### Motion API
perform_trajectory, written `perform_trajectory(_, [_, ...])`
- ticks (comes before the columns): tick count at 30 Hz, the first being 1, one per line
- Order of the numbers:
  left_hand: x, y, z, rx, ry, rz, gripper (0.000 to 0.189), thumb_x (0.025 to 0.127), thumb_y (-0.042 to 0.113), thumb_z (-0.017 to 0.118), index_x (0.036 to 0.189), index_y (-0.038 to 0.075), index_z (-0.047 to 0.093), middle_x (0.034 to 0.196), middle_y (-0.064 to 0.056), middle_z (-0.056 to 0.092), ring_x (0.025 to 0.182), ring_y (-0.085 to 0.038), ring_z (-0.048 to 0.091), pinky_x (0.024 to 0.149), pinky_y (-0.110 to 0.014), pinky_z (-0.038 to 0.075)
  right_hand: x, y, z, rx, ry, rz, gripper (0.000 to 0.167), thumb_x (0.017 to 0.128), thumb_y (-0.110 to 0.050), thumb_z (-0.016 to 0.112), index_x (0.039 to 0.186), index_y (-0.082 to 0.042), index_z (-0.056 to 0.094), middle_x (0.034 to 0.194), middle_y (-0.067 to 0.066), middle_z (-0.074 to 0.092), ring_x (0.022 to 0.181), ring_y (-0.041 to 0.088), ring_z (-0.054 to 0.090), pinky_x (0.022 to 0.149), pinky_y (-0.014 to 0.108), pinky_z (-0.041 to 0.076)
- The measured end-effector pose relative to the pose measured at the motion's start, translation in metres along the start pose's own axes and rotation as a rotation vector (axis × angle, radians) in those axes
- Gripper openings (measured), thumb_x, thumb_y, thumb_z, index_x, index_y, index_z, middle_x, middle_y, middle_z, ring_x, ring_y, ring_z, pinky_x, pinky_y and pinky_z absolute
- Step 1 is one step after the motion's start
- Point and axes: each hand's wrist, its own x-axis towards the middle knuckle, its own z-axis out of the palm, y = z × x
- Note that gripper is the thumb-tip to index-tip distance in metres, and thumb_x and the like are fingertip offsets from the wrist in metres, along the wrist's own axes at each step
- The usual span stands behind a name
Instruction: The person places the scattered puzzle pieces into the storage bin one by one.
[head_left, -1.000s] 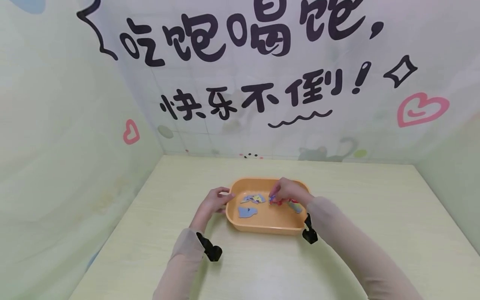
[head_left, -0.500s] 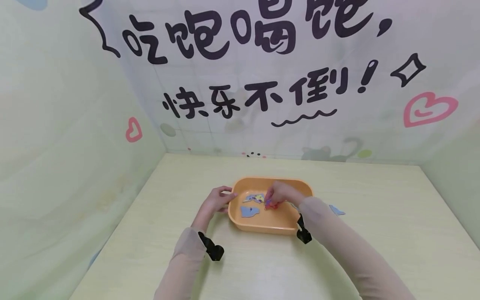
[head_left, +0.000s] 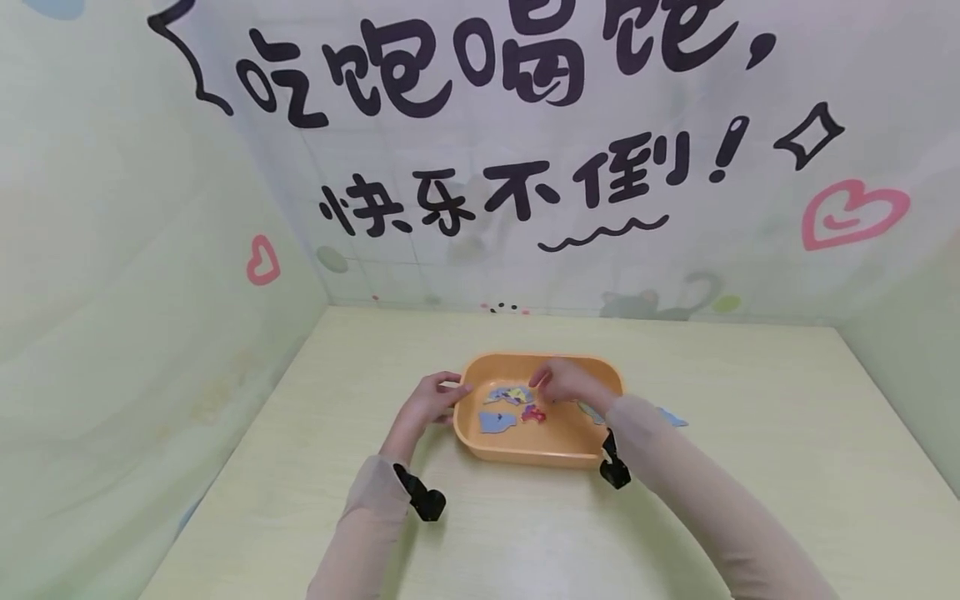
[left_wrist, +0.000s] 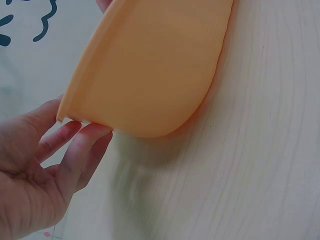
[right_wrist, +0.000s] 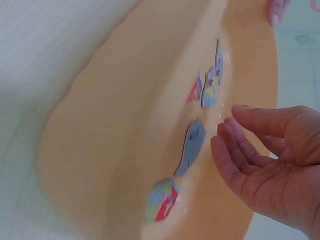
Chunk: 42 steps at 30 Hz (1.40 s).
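My left hand grips the left rim of an orange plastic tray, thumb over the edge and fingers outside, as the left wrist view also shows. Inside lie flat, printed puzzle pieces: a yellow-and-blue one, a plain blue one, a small red-and-purple one and a green-and-blue one partly behind the right wrist. Over the tray's right half hovers my right hand, its fingers loosely bent with nothing between them. A grey-blue puzzle piece lies just beside its fingertips in the right wrist view.
Another blue puzzle piece lies on the pale wooden table, right of the tray and close behind the right sleeve. A printed cloth backdrop with black lettering rises at the table's far edge.
My right hand has moved slightly left with the red-and-purple puzzle piece and let go of it; the piece now lies near the blue one. The left hand stays on the rim.
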Motion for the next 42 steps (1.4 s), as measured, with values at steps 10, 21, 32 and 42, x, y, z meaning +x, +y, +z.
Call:
perform_trajectory(10, [0.001,-0.001,-0.005,0.025,0.017,-0.015,0.047,0.087,0.034,0.061,0.127,0.011,0.049,0.116,-0.017,0.057,0.082,-0.015,0.06,0.055,-0.019,0.052,-0.013,0.02,-0.032,0.077,0.096,-0.056,0.027,0.084,-0.004,0.06,0.108,0.008,0.059,0.099,0.021,0.063,0.082,0.026,0.061,0.073,0.036,0.055])
perform_trajectory(21, [0.002,0.001,-0.005,0.031,0.009,-0.011,0.046,0.088,0.032,0.06,0.127,0.011,0.049,0.116,-0.018,0.056,0.079,-0.013,0.06,0.055,-0.019,0.052,-0.036,0.046,-0.062,0.089,0.174,-0.023,0.028,0.087,-0.013,0.06,0.108,0.006,0.059,0.093,0.018,0.063,0.079,0.024,0.06,0.066,0.029,0.054])
perform_trajectory(32, [0.001,0.001,-0.006,0.03,0.001,-0.011,0.047,0.088,0.033,0.059,0.128,0.011,0.048,0.117,-0.018,0.057,0.08,-0.013,0.06,0.055,-0.02,0.053,-0.059,0.083,-0.077,0.064,0.184,0.03,0.034,0.089,-0.019,0.059,0.11,0.008,0.055,0.096,0.021,0.063,0.085,0.032,0.058,0.071,0.036,0.054])
perform_trajectory(42, [0.002,0.002,0.0,0.031,-0.019,-0.018,0.047,0.088,0.034,0.06,0.128,0.011,0.048,0.118,-0.017,0.056,0.079,-0.012,0.06,0.056,-0.019,0.052,-0.083,0.118,-0.078,-0.066,0.115,0.155,0.033,0.087,-0.018,0.059,0.105,0.009,0.054,0.092,0.021,0.061,0.077,0.024,0.057,0.062,0.028,0.049])
